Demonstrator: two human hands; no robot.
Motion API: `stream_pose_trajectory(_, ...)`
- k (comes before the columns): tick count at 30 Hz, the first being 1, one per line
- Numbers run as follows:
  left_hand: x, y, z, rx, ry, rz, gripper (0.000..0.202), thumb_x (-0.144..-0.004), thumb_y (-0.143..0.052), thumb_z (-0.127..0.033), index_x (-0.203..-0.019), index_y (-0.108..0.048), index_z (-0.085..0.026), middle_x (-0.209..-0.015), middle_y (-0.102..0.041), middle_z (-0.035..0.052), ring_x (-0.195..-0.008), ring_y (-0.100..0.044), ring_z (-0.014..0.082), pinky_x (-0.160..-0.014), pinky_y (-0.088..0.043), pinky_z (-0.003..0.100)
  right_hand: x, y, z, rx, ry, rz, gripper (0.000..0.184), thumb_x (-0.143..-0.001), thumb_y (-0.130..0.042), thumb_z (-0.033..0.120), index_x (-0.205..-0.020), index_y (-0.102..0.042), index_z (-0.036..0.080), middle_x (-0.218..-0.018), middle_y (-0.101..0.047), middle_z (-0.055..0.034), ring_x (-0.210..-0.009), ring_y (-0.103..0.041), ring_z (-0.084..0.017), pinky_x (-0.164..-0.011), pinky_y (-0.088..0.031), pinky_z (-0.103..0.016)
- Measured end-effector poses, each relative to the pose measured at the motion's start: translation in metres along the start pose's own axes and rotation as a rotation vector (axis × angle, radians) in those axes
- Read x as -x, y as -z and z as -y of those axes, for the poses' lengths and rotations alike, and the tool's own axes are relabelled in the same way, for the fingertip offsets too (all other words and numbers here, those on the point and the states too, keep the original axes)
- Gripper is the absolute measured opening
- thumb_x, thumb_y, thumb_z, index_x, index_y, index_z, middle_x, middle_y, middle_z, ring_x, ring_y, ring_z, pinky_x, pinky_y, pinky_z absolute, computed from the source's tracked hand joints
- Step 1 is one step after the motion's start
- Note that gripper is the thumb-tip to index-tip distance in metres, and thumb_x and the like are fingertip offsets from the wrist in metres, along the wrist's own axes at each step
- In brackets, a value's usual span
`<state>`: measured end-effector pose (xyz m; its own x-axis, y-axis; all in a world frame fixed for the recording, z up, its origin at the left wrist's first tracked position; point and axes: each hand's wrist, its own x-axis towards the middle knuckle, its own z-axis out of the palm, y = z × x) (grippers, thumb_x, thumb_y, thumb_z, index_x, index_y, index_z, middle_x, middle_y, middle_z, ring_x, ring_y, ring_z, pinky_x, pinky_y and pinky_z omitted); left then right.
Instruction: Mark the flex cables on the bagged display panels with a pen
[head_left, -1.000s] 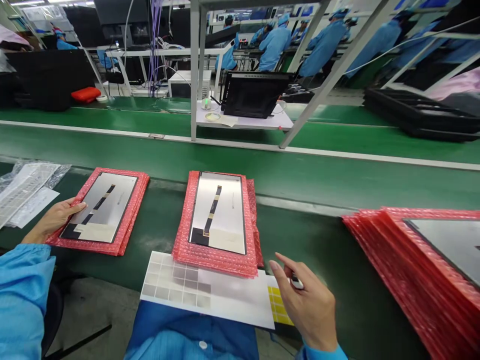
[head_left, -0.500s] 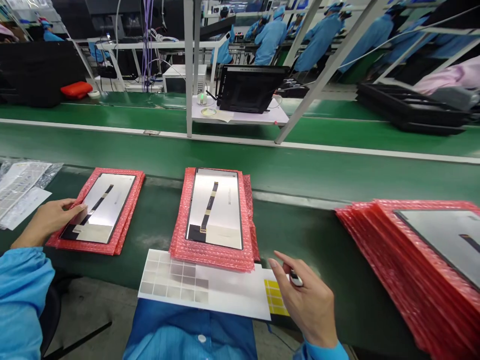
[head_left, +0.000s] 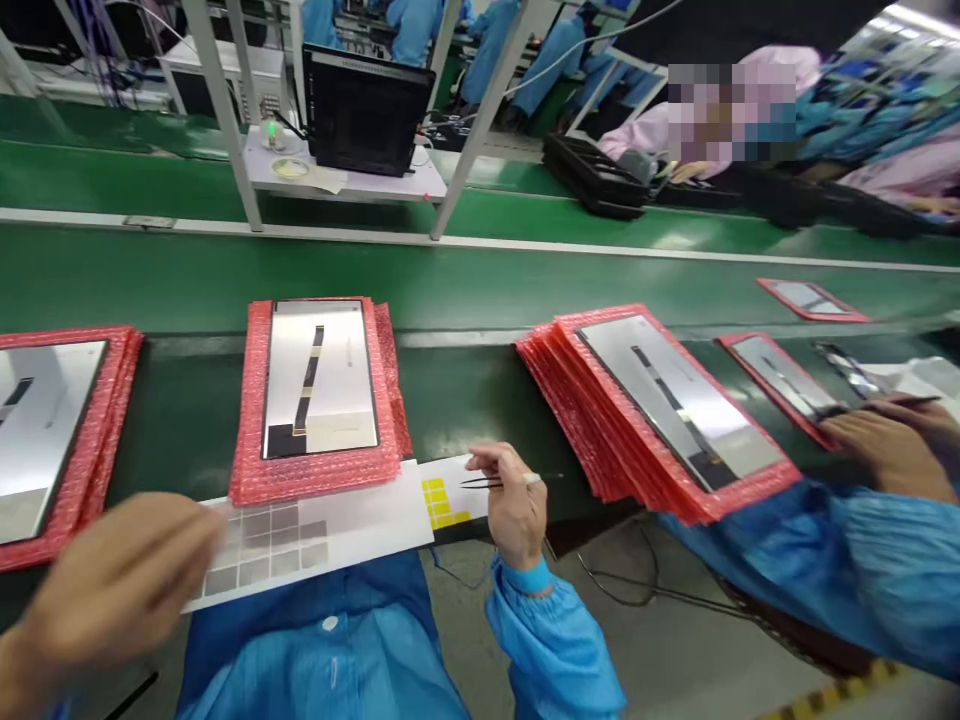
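Observation:
My right hand (head_left: 514, 505) pinches thin black tweezers (head_left: 484, 482), their tips over the yellow stickers (head_left: 444, 503) on a white sticker sheet (head_left: 352, 525) that lies on my lap edge. Just beyond the sheet a display panel (head_left: 319, 378) with a black flex cable rests on a stack of red bubble wrap (head_left: 251, 440). My left hand (head_left: 112, 590) is raised and blurred near the sheet's grey squares at lower left, holding nothing that I can see.
Another panel on red wrap (head_left: 52, 430) lies at left. A tall slanted pile of red wrap with a panel (head_left: 660, 410) sits at right, beside a co-worker's hand (head_left: 885, 455) and blue sleeve. The green conveyor (head_left: 525, 285) runs behind, with a metal frame and a dark monitor (head_left: 367, 100).
The view swung right. My left hand left the left panel and rose toward the camera. My right hand turned and now pinches the tweezers over the yellow stickers.

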<state>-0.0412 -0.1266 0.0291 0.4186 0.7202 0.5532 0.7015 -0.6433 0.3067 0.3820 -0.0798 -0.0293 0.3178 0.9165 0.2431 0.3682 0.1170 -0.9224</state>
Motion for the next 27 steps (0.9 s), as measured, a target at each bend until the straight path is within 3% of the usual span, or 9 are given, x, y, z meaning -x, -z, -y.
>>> stream_pose_trajectory(2, -0.027, -0.030, -0.040, 0.062, -0.239, 0.152, 0.024, -0.098, -0.062, -0.013, -0.120, -0.070, -0.019, -0.109, -0.077, 0.0047, -0.100, -0.071, 0.0198, -0.093, -0.059, 0.034, 0.003, 0.004, -0.004, -0.057, -0.116, 0.033, 0.061, -0.102, -0.047, 0.065, -0.075, -0.076, 0.018, -0.060, -0.058, -0.0016, -0.051, -0.054, -0.015, -0.048, -0.042, -0.027)
stream_pose_trajectory(4, -0.046, -0.059, -0.071, 0.107, -0.333, 0.302, 0.024, -0.102, -0.056, -0.021, -0.122, -0.067, -0.013, -0.112, -0.076, 0.0114, -0.104, -0.071, 0.0240, -0.092, -0.060, 0.037, 0.006, 0.010, -0.009, -0.092, -0.206, 0.125, 0.063, -0.097, -0.053, 0.071, -0.070, -0.074, 0.018, -0.049, -0.047, 0.0024, -0.042, -0.044, -0.012, -0.042, -0.034, -0.025)
stream_pose_trajectory(6, -0.057, -0.088, -0.092, 0.119, -0.383, 0.406, 0.029, -0.103, -0.056, -0.028, -0.124, -0.066, -0.010, -0.120, -0.074, 0.0152, -0.110, -0.071, 0.0276, -0.096, -0.059, 0.040, 0.008, 0.018, -0.013, -0.080, -0.251, 0.201, 0.056, -0.091, -0.064, 0.069, -0.071, -0.074, 0.018, -0.047, -0.048, 0.0032, -0.041, -0.045, -0.013, -0.042, -0.035, -0.026)
stream_pose_trajectory(9, -0.065, -0.127, -0.110, 0.112, -0.442, 0.493, 0.042, -0.101, -0.061, -0.041, -0.129, -0.063, -0.009, -0.134, -0.069, 0.0180, -0.124, -0.066, 0.0312, -0.108, -0.052, 0.043, 0.008, 0.035, -0.017, 0.014, -0.244, 0.242, 0.036, -0.083, -0.080, 0.054, -0.082, -0.079, 0.018, -0.060, -0.065, -0.0012, -0.052, -0.058, -0.017, -0.050, -0.047, -0.028)
stream_pose_trajectory(14, -0.075, -0.181, -0.122, 0.128, -0.527, 0.549, 0.056, -0.098, -0.066, -0.049, -0.136, -0.058, -0.008, -0.147, -0.059, 0.0209, -0.140, -0.054, 0.0339, -0.120, -0.039, 0.046, 0.013, 0.065, -0.026, 0.033, -0.204, 0.335, 0.020, -0.085, -0.081, 0.039, -0.092, -0.083, 0.020, -0.085, -0.077, -0.0062, -0.067, -0.069, -0.019, -0.059, -0.057, -0.030)
stream_pose_trajectory(19, -0.083, -0.204, -0.118, 0.186, -0.483, 0.598, 0.058, -0.096, -0.068, -0.044, -0.142, -0.052, -0.012, -0.147, -0.057, 0.0180, -0.139, -0.052, 0.0364, -0.120, -0.035, 0.053, 0.027, 0.075, -0.039, 0.016, -0.168, 0.331, 0.017, -0.082, -0.084, 0.033, -0.094, -0.083, 0.021, -0.088, -0.081, -0.0069, -0.079, -0.076, -0.023, -0.071, -0.062, -0.033)
stream_pose_trajectory(27, -0.081, -0.209, -0.109, 0.251, -0.463, 0.637, 0.062, -0.097, -0.066, -0.044, -0.149, -0.047, -0.017, -0.157, -0.047, 0.0180, -0.144, -0.046, 0.0377, -0.118, -0.033, 0.055, 0.026, 0.073, -0.049, 0.042, -0.062, 0.349, 0.011, -0.082, -0.085, 0.032, -0.087, -0.083, 0.021, -0.086, -0.082, -0.0078, -0.076, -0.077, -0.023, -0.070, -0.060, -0.032)
